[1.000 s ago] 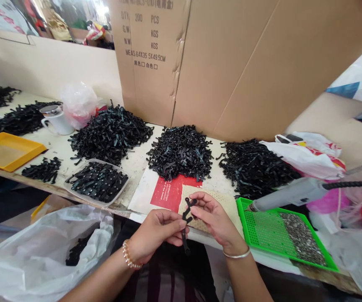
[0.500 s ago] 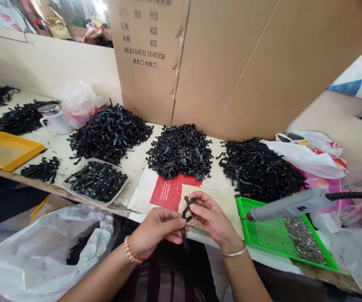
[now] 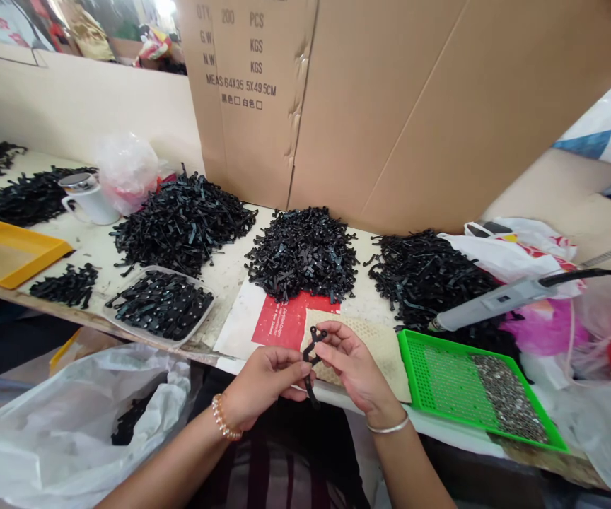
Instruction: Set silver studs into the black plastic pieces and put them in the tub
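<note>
My left hand pinches the lower part of a black jointed plastic linkage, whose arms cross like a small scissor. With thumb and fingertips, my right hand grips the linkage's upper end. Both hands hold it just above a cream textured mat at the table's front edge. Beyond them lies a pile of small black pieces. Right of my right hand sits a green perforated tray with many small metal parts at its right side. A grey electric screwdriver hangs above the tray on its cord.
Further black heaps stand at the left and right. A clear tub of black parts, a yellow tray and a white mug are leftward. A large cardboard sheet rises behind; a plastic bag hangs below the edge.
The electric screwdriver has swung up and away from the green tray, toward the right-hand heap. Both hands keep hold of the linkage, with its lower end tilted slightly differently.
</note>
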Demonstrator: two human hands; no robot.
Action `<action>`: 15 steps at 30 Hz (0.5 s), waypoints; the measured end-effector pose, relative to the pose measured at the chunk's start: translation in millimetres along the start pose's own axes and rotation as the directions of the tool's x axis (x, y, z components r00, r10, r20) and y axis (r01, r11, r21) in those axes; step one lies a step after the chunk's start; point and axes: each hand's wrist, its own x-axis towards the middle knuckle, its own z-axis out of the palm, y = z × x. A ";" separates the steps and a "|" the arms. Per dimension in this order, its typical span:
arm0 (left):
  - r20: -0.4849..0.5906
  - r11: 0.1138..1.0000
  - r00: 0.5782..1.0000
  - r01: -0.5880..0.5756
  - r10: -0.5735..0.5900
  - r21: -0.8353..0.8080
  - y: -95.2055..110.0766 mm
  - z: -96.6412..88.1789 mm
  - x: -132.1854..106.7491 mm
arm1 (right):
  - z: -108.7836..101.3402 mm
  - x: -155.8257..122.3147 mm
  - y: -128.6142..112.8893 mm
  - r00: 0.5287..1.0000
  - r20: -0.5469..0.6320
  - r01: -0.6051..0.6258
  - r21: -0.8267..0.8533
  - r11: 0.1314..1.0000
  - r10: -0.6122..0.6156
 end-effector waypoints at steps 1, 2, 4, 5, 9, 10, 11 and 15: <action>-0.001 1.000 1.000 0.003 -0.003 -0.002 -0.7 -0.2 0.3 | 0.5 0.0 1.2 1.000 0.001 0.002 0.003 1.000 -0.002; -0.004 1.000 1.000 0.003 -0.003 -0.006 -1.5 -0.3 0.5 | 1.1 0.0 1.9 1.000 0.004 0.004 0.008 1.000 -0.004; -0.012 1.000 1.000 0.002 -0.002 -0.023 -2.7 -0.4 0.8 | 2.3 -0.1 2.4 1.000 0.012 0.010 0.016 1.000 -0.011; -0.015 0.999 1.000 0.001 -0.001 -0.034 -3.2 -0.3 0.9 | 2.8 -0.2 2.5 1.000 0.014 0.013 0.016 1.000 -0.014; -0.007 0.998 1.000 -0.012 0.012 -0.053 -4.4 -0.2 1.0 | 3.2 -0.2 4.8 1.000 -0.001 0.018 0.011 1.000 -0.018; -0.004 0.998 1.000 -0.017 0.017 -0.052 -4.6 -0.4 1.1 | 3.1 0.0 6.1 1.000 -0.007 0.020 0.015 1.000 -0.020; -0.001 0.999 1.000 -0.022 0.022 -0.050 -4.6 -0.7 1.3 | 3.0 0.4 7.5 1.000 -0.012 0.022 0.022 1.000 -0.022; 0.016 0.999 0.999 -0.033 0.034 -0.043 -3.7 -2.9 2.0 | 3.6 2.5 11.4 0.998 -0.029 0.051 0.026 0.998 -0.050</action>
